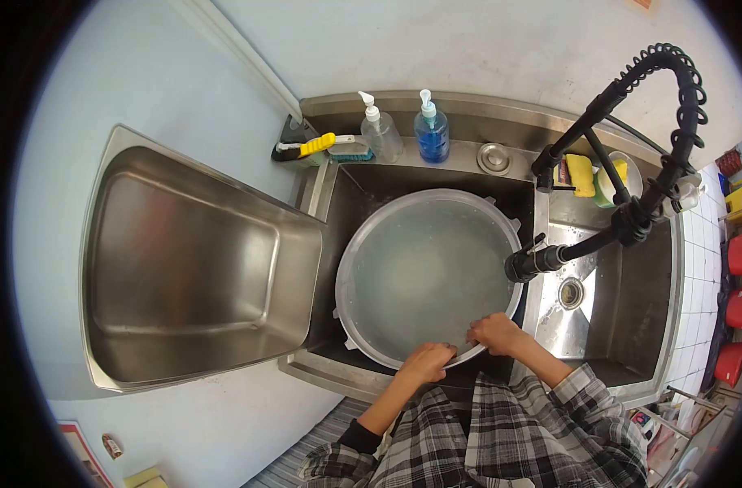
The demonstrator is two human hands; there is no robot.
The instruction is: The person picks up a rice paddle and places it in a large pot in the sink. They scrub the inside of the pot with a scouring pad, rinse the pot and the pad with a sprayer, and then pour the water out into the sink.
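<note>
A large round tub (345,286) full of cloudy water stands in the left sink basin. My left hand (430,361) is at its near rim, fingers curled over the edge. A little to the right, my right hand (494,333) is closed on the same rim, its knuckles just over the water. The undersides of both hands and whatever lies below the rim are hidden. Above the tub's right edge hangs the black spray head (527,265) of the faucet, and no water runs from it.
A deep steel pan (184,252) stands tilted on the left. Along the back ledge are a clear pump bottle (380,134), a blue soap bottle (432,137), a yellow-handled brush (317,145), a metal drain lid (493,159) and a yellow sponge (580,175). The right basin (623,317) has a drain.
</note>
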